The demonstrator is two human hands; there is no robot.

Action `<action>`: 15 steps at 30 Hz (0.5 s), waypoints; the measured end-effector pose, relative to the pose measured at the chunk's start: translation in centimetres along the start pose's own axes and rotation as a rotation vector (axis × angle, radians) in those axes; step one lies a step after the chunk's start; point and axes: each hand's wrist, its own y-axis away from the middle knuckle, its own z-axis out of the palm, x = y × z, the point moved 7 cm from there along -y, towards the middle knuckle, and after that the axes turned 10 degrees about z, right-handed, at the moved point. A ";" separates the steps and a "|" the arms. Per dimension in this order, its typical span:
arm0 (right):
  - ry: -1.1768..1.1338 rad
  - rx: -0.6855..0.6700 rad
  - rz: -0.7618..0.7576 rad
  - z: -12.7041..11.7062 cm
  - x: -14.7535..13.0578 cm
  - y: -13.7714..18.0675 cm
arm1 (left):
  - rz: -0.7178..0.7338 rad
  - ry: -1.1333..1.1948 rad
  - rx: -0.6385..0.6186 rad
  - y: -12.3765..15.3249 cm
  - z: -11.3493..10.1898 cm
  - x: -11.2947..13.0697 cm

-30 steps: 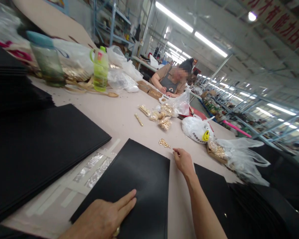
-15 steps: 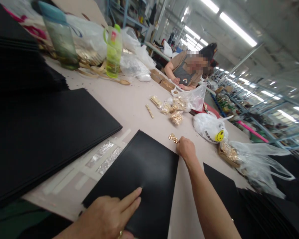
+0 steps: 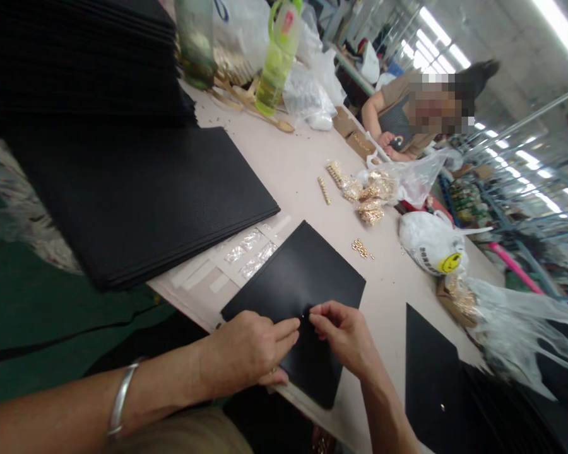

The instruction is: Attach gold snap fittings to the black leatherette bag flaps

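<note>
Head view: left fingers [image 3: 288, 328] extend over the black panel [image 3: 307, 268]; right fingers [image 3: 322, 310] pinch together, anything held unclear.

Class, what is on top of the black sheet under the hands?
The left hand and right hand reach over the black sheet, flanking a tiny bright speck, too small to identify. The patches beneath both hands are covered.
</note>
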 end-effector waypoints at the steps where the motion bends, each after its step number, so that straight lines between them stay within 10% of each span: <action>1: 0.042 0.021 -0.011 0.5 -0.1 0.5 | -0.001 0.002 0.006 0.0 -0.1 0.0; 15: 0.154 -0.023 0.083 1.2 -1.0 -0.7 | -0.020 0.041 0.041 0.2 -0.1 -0.1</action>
